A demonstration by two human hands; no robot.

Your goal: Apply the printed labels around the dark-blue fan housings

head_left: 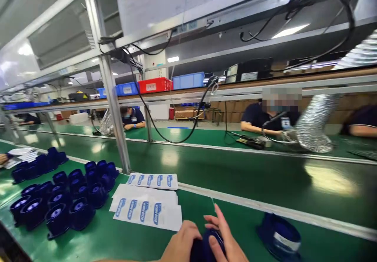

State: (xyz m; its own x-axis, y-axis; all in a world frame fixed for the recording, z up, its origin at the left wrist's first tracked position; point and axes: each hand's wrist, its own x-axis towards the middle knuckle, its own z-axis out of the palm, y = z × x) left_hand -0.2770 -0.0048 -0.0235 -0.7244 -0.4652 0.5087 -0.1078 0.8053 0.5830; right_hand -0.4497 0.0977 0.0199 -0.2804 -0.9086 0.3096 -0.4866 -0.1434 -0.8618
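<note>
- Left hand [180, 241], at the bottom centre of the frame, is curling its bent fingers over a dark blue part [196, 250], gripping its left side.
- Right hand [228, 241] is closing partway on the same part from the right, its thumb lying across the near face while its index finger is stretching out toward the top of the frame, a thin pale sliver [212, 204] showing by the fingertip.
- Between the two hands, the part is sitting at the lower edge of the frame, a curved side showing toward the upper right; fingers and the frame's edge are hiding the rest, so which way it is pointing and how its long axis is running cannot be told.
- At lower right, a labelled blue part [269, 234] is lying on the green bench [235, 220], its white strip facing the camera and slanting down to the right.
- Left of the hands, printed label sheets [147, 209] are lying in overlapping layers.
- At lower left, dark blue cups [59, 217] are standing in clusters, many turning round faces toward the camera.
</note>
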